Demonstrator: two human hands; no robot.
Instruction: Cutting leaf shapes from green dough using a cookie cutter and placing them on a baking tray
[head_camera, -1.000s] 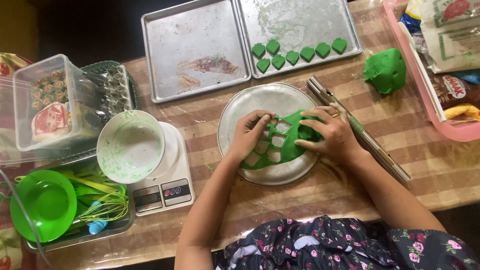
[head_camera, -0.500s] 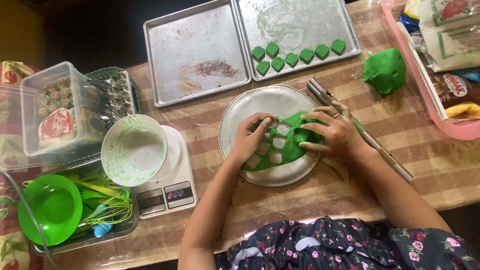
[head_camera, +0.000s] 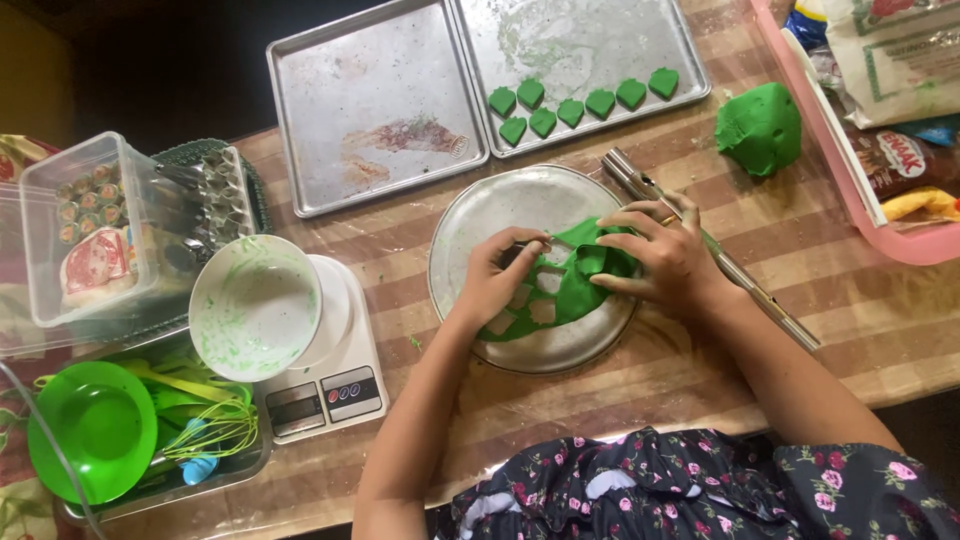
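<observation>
At the bottom of the frame a floral sleeve (head_camera: 700, 490) led up to both arms. At centre, the left hand (head_camera: 497, 280) pinched the edge of a green dough sheet (head_camera: 575, 285) full of cut-out holes, and the right hand (head_camera: 665, 258) closed over its folded right side. The sheet lay on a round metal plate (head_camera: 520, 205) on the striped bench (head_camera: 850, 290). Just right of the plate lay a metal rolling pin (head_camera: 755, 295). At lower left a tray held a green bowl (head_camera: 90, 430) and a whisk (head_camera: 215, 430); above them a dough-smeared white bowl (head_camera: 255, 305) sat on a kitchen scale (head_camera: 335, 385). Farther up left, a clear plastic box (head_camera: 90, 235) held small cups. At the top, one baking tray (head_camera: 375, 110) was bare but for smears, the other baking tray (head_camera: 590, 40) carried eight green cut-outs (head_camera: 570, 105). A dough lump (head_camera: 760, 125) sat at upper right.
</observation>
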